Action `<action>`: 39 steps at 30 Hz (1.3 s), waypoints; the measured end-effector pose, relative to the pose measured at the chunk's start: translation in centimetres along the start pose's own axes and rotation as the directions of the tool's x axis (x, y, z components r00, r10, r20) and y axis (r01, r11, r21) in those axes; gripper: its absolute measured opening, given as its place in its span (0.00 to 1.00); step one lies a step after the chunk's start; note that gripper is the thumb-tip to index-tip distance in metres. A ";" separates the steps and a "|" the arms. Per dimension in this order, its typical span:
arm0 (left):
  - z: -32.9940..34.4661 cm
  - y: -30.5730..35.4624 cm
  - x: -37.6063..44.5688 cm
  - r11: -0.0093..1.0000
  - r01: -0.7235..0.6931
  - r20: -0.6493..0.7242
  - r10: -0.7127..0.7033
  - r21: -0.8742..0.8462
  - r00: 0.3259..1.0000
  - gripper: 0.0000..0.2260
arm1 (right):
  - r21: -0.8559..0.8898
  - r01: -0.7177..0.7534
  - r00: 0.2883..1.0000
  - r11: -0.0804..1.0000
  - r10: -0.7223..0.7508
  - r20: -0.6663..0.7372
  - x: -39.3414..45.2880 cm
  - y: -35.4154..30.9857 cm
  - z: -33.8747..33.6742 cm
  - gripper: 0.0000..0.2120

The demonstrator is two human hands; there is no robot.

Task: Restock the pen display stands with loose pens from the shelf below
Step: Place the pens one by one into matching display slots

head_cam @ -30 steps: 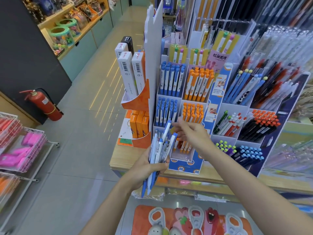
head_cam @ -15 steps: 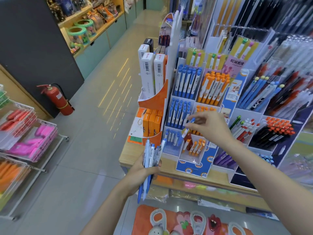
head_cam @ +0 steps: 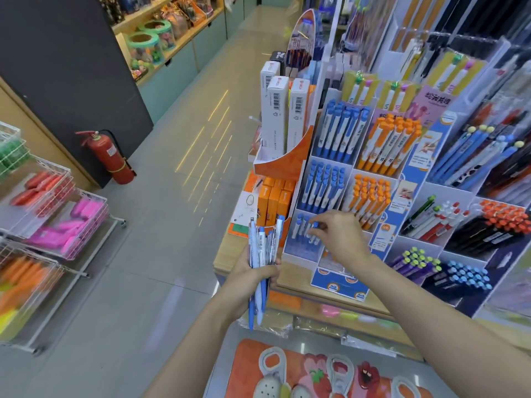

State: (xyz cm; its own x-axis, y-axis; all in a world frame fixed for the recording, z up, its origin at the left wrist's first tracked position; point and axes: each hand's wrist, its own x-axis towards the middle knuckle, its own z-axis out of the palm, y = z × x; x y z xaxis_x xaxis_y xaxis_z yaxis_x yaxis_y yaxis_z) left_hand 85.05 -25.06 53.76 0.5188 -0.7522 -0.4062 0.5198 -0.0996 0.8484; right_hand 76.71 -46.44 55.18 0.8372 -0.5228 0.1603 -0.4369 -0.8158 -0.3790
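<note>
Left hand [head_cam: 253, 278] grips loose pens [head_cam: 263, 254]; right hand [head_cam: 339, 237] pinches a blue pen [head_cam: 314, 225] in the stand's bottom compartment [head_cam: 298, 248].

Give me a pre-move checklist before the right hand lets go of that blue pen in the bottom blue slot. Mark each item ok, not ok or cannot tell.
1. Right hand pinches a blue pen: ok.
2. Pen over the bottom blue compartment, not the orange column: ok.
3. Room left in that compartment: ok, few pens stand there.
4. Pen tip seated at the bottom: cannot tell, the hand hides it.
5. Left hand grips the pen bundle firmly: ok.
6. Remaining bundle pens match the blue stock: cannot tell, blurred.
</note>
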 end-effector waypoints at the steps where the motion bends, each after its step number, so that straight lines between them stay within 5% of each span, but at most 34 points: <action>1: -0.1 -0.1 0.0 1.000 0.000 0.001 0.000 0.001 1.000 0.20 | -0.052 0.018 1.000 0.998 -0.018 0.009 0.0 -0.1 0.1 0.12; 10: -0.3 -0.3 -0.4 1.000 -0.003 0.010 0.002 0.017 1.000 0.20 | -0.191 0.061 0.995 0.980 -0.075 -0.066 -0.4 0.5 0.8 0.05; 21: 0.1 -0.1 -0.3 1.000 0.004 0.028 -0.004 0.023 1.000 0.20 | -0.194 0.019 1.000 0.981 -0.016 0.014 0.0 1.2 1.7 0.11; 31: -0.1 0.1 -0.5 1.000 0.012 0.040 -0.013 0.028 0.999 0.20 | -0.316 0.084 0.958 0.945 -0.164 -0.234 -1.3 1.4 4.1 0.11; 35: -0.2 0.0 -0.4 0.999 0.011 0.030 -0.012 0.032 0.999 0.19 | -0.198 0.028 0.961 0.980 -0.081 -0.264 -1.6 1.7 4.4 0.16; 39: 0.2 0.0 -0.4 0.999 0.015 0.037 -0.017 0.041 0.999 0.20 | -0.151 0.023 0.961 0.988 -0.064 -0.270 -1.2 1.3 4.0 0.07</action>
State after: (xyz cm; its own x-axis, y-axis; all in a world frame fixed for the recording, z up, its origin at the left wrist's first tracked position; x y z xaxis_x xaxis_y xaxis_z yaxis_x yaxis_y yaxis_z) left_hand 84.69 -24.86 53.98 0.4848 -0.7739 -0.4076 0.4992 -0.1379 0.8555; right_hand 76.42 -45.88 50.88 0.7436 -0.5170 0.4240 -0.4621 -0.8557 -0.2331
